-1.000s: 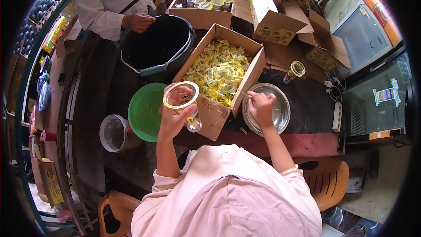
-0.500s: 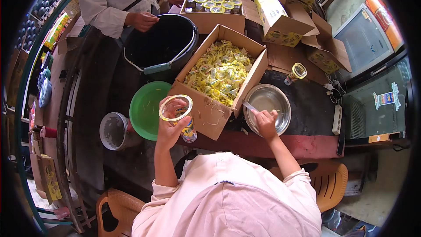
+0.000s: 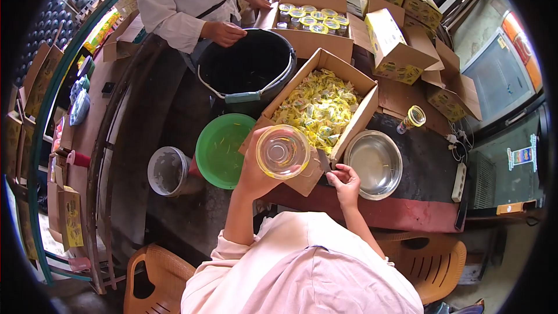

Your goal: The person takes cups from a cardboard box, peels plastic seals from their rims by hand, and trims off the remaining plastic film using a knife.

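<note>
My left hand [image 3: 256, 168] is wrapped round a clear plastic jar [image 3: 283, 152], whose round opening faces the camera. My right hand [image 3: 347, 183] is at the near corner of the cardboard box, left of the metal bowl [image 3: 374, 193]. Its fingers are closed on a thin dark flat object [image 3: 324, 160], too small to make out clearly. Small yellow wrapped packets [image 3: 319, 104] fill the cardboard box [image 3: 356, 129]. To the left of my left hand sits a green basin [image 3: 216, 160].
A co-worker [image 3: 192, 9] stands behind a large black bucket [image 3: 243, 97]. Beyond is a box of lidded jars [image 3: 317, 40]. Another jar [image 3: 411, 119] stands right of the packets, near a power strip [image 3: 459, 182]. A grey bucket [image 3: 167, 170] is at the left.
The whole view has shifted, with the scene now further right. My left hand has raised the jar and turned its opening toward the camera. My right hand has moved from the metal bowl to the box corner.
</note>
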Motion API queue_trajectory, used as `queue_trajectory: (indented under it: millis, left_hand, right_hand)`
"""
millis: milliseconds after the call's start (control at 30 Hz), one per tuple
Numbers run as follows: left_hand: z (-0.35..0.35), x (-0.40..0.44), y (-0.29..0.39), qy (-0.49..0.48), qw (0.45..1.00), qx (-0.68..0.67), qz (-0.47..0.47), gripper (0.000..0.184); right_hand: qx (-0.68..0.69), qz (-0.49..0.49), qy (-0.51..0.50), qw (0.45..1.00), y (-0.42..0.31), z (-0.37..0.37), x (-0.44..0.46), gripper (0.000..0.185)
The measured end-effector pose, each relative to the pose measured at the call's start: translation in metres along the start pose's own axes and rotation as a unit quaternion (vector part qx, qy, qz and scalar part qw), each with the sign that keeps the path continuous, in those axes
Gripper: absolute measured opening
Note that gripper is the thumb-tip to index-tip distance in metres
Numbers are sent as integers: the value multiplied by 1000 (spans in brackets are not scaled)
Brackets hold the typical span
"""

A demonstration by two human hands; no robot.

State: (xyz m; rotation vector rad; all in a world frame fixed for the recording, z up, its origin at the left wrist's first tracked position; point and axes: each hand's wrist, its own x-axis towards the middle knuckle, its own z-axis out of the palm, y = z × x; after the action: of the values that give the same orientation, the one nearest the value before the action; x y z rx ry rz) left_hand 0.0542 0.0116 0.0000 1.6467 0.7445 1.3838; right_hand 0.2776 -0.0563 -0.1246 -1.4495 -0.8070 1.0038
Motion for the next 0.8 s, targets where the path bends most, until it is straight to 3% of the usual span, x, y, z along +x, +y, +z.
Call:
queue_trajectory:
  millis: [67, 267, 600, 800]
  left_hand:
    - [0, 0, 4, 1, 1000, 3, 9, 66]
    - [2, -4, 10, 11, 998, 40, 39, 65]
    - [4, -2, 14, 13, 996, 59, 73, 67]
    - [3, 3, 10, -5, 993, 3, 122, 71]
  right_hand:
    - [69, 36, -4, 997, 3, 2, -1, 33]
    - [108, 57, -3, 992, 7, 2, -4, 33]
    - [-36, 26, 0, 999, 21, 9, 10, 39]
    - [-74, 1, 14, 997, 25, 8, 16, 43]
